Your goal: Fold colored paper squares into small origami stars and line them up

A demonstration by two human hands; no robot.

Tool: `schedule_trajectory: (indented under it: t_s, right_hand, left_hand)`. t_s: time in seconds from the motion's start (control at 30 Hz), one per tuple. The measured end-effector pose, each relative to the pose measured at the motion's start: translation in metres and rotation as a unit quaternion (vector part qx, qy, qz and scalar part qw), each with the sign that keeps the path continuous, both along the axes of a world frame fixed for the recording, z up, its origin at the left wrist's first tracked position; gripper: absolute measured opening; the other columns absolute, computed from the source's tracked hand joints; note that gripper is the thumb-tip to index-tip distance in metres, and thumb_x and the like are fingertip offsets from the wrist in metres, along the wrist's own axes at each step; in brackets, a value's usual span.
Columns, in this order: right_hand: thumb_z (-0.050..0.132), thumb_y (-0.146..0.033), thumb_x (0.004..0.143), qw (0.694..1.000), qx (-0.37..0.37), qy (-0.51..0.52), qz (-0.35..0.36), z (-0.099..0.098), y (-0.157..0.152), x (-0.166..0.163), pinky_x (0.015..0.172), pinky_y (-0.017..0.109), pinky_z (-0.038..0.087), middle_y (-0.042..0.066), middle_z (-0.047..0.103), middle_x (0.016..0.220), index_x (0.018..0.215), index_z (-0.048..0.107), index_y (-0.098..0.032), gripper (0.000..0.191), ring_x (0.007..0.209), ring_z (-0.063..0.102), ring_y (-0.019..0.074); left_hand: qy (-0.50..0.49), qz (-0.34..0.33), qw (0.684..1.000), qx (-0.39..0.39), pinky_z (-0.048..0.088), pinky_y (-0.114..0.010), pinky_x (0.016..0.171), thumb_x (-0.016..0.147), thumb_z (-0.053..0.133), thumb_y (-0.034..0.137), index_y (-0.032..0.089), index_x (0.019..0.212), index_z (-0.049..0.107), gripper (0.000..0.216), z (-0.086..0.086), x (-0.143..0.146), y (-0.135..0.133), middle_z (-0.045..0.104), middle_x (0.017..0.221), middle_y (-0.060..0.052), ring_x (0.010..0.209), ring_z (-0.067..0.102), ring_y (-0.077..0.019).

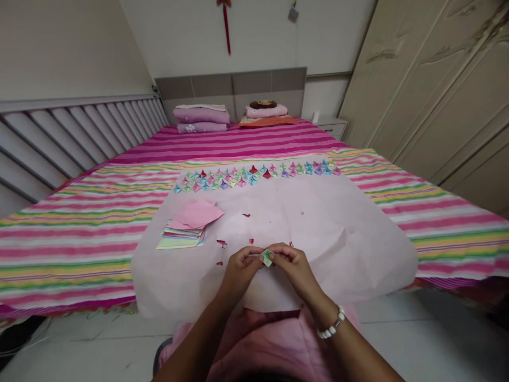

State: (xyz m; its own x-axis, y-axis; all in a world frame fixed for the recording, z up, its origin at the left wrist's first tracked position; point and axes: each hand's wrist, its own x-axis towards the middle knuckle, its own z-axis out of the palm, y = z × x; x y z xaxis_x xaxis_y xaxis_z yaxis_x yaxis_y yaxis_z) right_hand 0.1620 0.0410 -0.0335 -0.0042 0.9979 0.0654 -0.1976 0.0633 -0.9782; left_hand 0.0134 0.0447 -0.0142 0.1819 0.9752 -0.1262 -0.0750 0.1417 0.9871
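Observation:
A small folded piece of light green paper (267, 258) is pinched between both my hands, above the near part of a large pale pink sheet (318, 228). My left hand (243, 263) grips its left side with thumb and fingers, and my right hand (290, 260) grips its right side. Fingertips hide part of the folds. To the left lies a stack of coloured paper squares (183, 239) with a pink square (198, 213) on top. Several small folded paper pieces (238, 180) in many colours stand in rows along the sheet's far edge.
Small red scraps (221, 243) are scattered on the sheet, which lies over a striped bedspread (79, 233). Folded bedding (202, 116) is piled near the headboard (207, 85). A railing (79, 127) runs along the left, a wardrobe (437, 90) stands right.

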Motion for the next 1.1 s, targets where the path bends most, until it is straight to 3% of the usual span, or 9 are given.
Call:
schedule_trajectory:
  t_s: [0.17, 0.4, 0.53, 0.7, 0.83, 0.97, 1.1]
  right_hand:
    - [0.070, -0.029, 0.071, 0.999, -0.033, 0.021, 0.013, -0.003, 0.001, 0.003, 0.072, 0.030, 0.046, 0.003, 0.070, 0.076, 0.080, 0.074, -0.020, 0.013, 0.072, 0.060, 0.0168]
    - [0.069, -0.032, 0.073, 0.997, -0.012, 0.046, 0.069, -0.001, -0.001, 0.002, 0.076, 0.030, 0.046, 0.002, 0.069, 0.077, 0.088, 0.073, -0.020, 0.018, 0.076, 0.060, 0.0168]
    - [0.073, -0.034, 0.069, 0.997, -0.027, 0.023, 0.063, 0.003, -0.002, 0.000, 0.067, 0.028, 0.045, 0.000, 0.066, 0.065, 0.080, 0.073, -0.019, 0.019, 0.065, 0.058, 0.0148]
    - [0.072, -0.040, 0.069, 0.997, -0.048, -0.024, 0.057, 0.006, -0.002, -0.002, 0.054, 0.025, 0.040, -0.002, 0.059, 0.054, 0.074, 0.071, -0.017, 0.024, 0.052, 0.049, 0.0111]
    - [0.075, -0.041, 0.065, 0.995, -0.054, -0.016, 0.078, 0.007, -0.003, -0.004, 0.051, 0.024, 0.037, -0.004, 0.056, 0.052, 0.068, 0.068, -0.017, 0.025, 0.049, 0.047, 0.0099]
    - [0.079, -0.042, 0.059, 0.994, -0.074, -0.003, 0.075, 0.004, -0.003, -0.007, 0.050, 0.023, 0.036, -0.005, 0.054, 0.048, 0.070, 0.067, -0.017, 0.030, 0.046, 0.046, 0.0097]
    - [0.075, -0.045, 0.064, 0.991, -0.075, -0.012, 0.114, 0.003, -0.006, -0.011, 0.050, 0.023, 0.035, -0.003, 0.056, 0.050, 0.059, 0.064, -0.015, 0.033, 0.045, 0.046, 0.0088]
  left_hand:
    - [-0.054, -0.037, 0.998, -0.005, 0.052, -0.028, 0.076, 0.054, 0.081, 0.020, 0.016, 0.088, 0.064, 0.038, -0.003, -0.002, 0.000, 0.073, 0.077, -0.003, 0.077, 0.068, -0.0169]
    - [0.017, 0.008, 0.999, 0.051, 0.052, -0.028, 0.072, 0.070, 0.070, 0.031, 0.016, 0.080, 0.067, 0.019, 0.002, -0.001, 0.001, 0.072, 0.074, -0.003, 0.074, 0.067, -0.0169]
    - [0.052, 0.015, 0.997, 0.059, 0.050, -0.027, 0.066, 0.073, 0.065, 0.034, 0.015, 0.077, 0.068, 0.020, 0.002, -0.003, 0.001, 0.070, 0.067, -0.002, 0.067, 0.064, -0.0162]
    - [0.083, 0.029, 0.993, 0.081, 0.047, -0.026, 0.063, 0.067, 0.071, 0.034, 0.015, 0.087, 0.071, 0.027, 0.001, -0.005, 0.003, 0.069, 0.073, -0.003, 0.067, 0.060, -0.0152]
    - [0.100, 0.026, 0.990, 0.092, 0.045, -0.027, 0.065, 0.068, 0.070, 0.032, 0.016, 0.079, 0.072, 0.020, 0.003, -0.004, 0.005, 0.069, 0.075, -0.005, 0.070, 0.059, -0.0164]
    - [0.065, 0.025, 0.994, 0.082, 0.043, -0.026, 0.066, 0.070, 0.068, 0.032, 0.016, 0.070, 0.069, 0.016, 0.004, -0.002, 0.004, 0.066, 0.067, -0.002, 0.068, 0.057, -0.0147]
    - [-0.007, 0.006, 1.000, 0.030, 0.039, -0.025, 0.058, 0.072, 0.066, 0.033, 0.015, 0.064, 0.064, 0.019, 0.004, 0.001, 0.001, 0.058, 0.053, 0.003, 0.054, 0.051, -0.0110]
